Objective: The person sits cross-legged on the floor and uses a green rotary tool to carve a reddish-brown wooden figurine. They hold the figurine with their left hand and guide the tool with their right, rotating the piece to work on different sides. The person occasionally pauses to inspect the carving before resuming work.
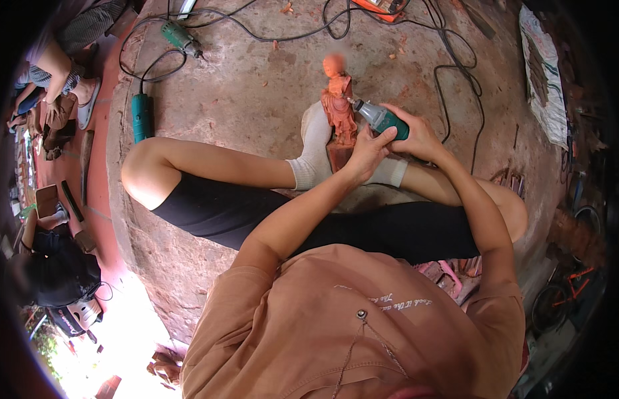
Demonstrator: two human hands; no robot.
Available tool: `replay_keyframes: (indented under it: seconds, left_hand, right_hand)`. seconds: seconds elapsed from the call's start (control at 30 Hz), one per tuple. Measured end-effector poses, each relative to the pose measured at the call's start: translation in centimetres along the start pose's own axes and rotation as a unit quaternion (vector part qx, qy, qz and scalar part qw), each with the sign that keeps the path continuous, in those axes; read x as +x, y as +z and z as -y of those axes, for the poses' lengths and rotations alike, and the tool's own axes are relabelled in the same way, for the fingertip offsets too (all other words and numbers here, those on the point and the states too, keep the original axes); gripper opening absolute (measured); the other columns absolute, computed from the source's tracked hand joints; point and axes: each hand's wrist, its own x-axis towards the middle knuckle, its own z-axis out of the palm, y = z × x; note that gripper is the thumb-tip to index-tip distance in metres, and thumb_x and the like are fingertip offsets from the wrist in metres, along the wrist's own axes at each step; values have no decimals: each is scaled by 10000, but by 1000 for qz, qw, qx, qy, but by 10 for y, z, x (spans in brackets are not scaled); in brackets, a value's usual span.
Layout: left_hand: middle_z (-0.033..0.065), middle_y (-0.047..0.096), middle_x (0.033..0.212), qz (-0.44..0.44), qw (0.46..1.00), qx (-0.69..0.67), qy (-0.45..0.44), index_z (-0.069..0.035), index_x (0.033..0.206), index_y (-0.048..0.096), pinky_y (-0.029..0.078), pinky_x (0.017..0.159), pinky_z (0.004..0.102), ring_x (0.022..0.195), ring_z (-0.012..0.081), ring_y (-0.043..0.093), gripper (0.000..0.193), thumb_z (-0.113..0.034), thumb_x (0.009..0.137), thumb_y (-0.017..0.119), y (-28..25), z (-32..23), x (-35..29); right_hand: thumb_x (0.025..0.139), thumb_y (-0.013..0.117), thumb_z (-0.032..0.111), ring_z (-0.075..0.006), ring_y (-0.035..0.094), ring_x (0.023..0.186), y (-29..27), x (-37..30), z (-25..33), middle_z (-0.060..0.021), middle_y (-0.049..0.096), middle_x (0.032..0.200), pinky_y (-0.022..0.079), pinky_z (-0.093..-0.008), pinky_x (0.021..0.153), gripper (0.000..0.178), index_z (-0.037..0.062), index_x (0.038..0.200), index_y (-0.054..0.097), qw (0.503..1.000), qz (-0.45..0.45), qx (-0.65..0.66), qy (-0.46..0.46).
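Note:
A reddish-orange carved wooden figurine (pixel 338 100) on a block base (pixel 340 155) stands between my socked feet. My right hand (pixel 421 137) is wrapped round a green and grey rotary tool (pixel 387 122), whose tip points at the figurine's side. From the near side, my left hand (pixel 368 154) is closed at the tool's lower edge, its thumb pressed on the body. The left fingertips are partly hidden, close to the figurine's base. Whether the tip touches the wood I cannot tell.
Another green rotary tool (pixel 179 37) and a teal cylindrical tool (pixel 142 114) lie at the left of the stone slab (pixel 256 100). Black cables (pixel 269 36) run across the far side. A white woven sack (pixel 545 80) lies at right. Other people (pixel 56 259) sit beyond the left edge.

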Motion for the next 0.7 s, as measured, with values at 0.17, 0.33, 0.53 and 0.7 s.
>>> replay_keyframes:
  seconds: [0.17, 0.33, 0.53, 0.7]
  left_hand:
    - [79, 543, 1224, -9, 1000, -19, -2, -49, 1317, 389, 524, 951, 396, 1132, 205, 575, 533, -121, 895, 707, 2, -1, -5]
    - [86, 560, 1216, 6, 1000, -8, 3, -36, 1301, 406, 529, 951, 404, 1121, 212, 590, 504, -145, 905, 698, 1, -1, -1]
    - [101, 548, 1234, 31, 999, 33, -15, -26, 1323, 402, 537, 921, 376, 1120, 211, 587, 533, -145, 900, 704, 0, -5, 8]
    - [119, 560, 1201, -21, 989, 146, 30, -7, 1339, 406, 534, 885, 329, 1054, 194, 601, 558, -158, 896, 710, 28, -10, -10]
  right_hand:
    - [614, 723, 224, -346, 691, 858, 3, 1, 3, -197, 694, 939, 520, -404, 776, 815, 158, 1395, 501, 1000, 3, 6, -4]
    - [617, 733, 225, -329, 692, 852, 4, 0, -3, -194, 694, 954, 520, -399, 775, 817, 167, 1398, 501, 1000, -15, 20, -9]
    - [628, 751, 192, -233, 684, 857, 4, -2, -1, -160, 696, 971, 516, -361, 781, 813, 166, 1402, 501, 997, -53, 51, -4]
    - [674, 753, 146, -165, 632, 929, -19, 1, 9, -115, 679, 1095, 490, -300, 853, 784, 130, 1411, 488, 991, -102, 77, -34]
